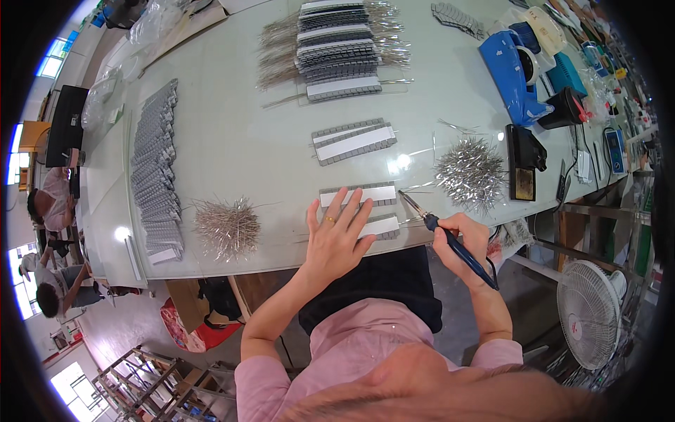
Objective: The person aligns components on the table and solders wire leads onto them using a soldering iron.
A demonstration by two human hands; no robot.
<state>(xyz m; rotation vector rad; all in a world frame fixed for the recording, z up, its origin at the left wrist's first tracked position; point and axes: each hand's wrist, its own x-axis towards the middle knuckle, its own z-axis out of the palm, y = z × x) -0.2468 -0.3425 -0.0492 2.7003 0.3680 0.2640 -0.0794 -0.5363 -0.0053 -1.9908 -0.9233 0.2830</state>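
Note:
My left hand [336, 238] lies flat with fingers spread over a grey-edged strip with a white face [380, 193]; the fingers hide its left part. A similar strip [383, 226] lies nearer the table edge, partly under the thumb side. My right hand [470, 243] grips a dark blue soldering iron [458, 247], whose tip points at the right ends of the strips; whether it touches cannot be made out. Beyond my left hand rest paired strips [357, 143], one overlapping the other. Bundles of thin silvery wires flank the work: a left bundle [226, 228] and a right bundle [470, 174].
Many strips with wires [339, 53] are stacked at the back. A long row of grey strips [156, 169] lies at left. On the right stand an iron holder [522, 158] with sponge and a blue tape dispenser [508, 77]. A fan [589, 313] stands below; people are far left.

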